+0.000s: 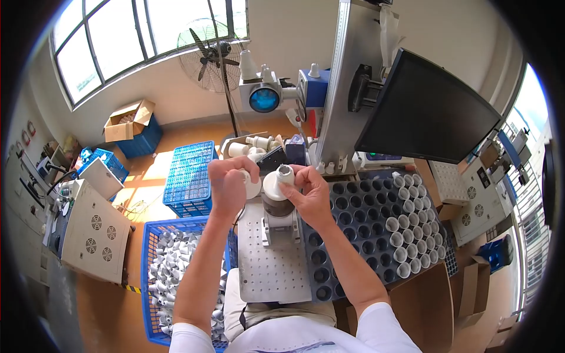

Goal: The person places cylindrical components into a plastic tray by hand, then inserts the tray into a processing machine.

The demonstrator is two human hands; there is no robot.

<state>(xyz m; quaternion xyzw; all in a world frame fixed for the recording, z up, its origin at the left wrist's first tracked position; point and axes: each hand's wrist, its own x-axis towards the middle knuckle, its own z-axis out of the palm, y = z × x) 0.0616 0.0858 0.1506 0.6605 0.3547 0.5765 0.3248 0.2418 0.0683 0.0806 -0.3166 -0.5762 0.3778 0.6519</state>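
Note:
My left hand (pixel 229 185) is closed on a white round plastic piece (pixel 251 183), just left of the fixture; motion blurs its fingers a little. With thumb and fingers, my right hand (pixel 308 195) grips a white flanged plastic collar (pixel 273 187) whose open, ridged neck (pixel 285 172) points up. This collar sits on top of a dark cylindrical fixture (pixel 278 207), which stands on a perforated metal plate (pixel 272 265). What lies beneath my right fingers is hidden.
Right of the plate is a black tray (pixel 355 216) of round holes, its right part filled with white cups (pixel 415 229). A blue basket (pixel 147 282) of small white parts stands at lower left. Above hang a laser head lens (pixel 264 100) and a monitor (pixel 432 112).

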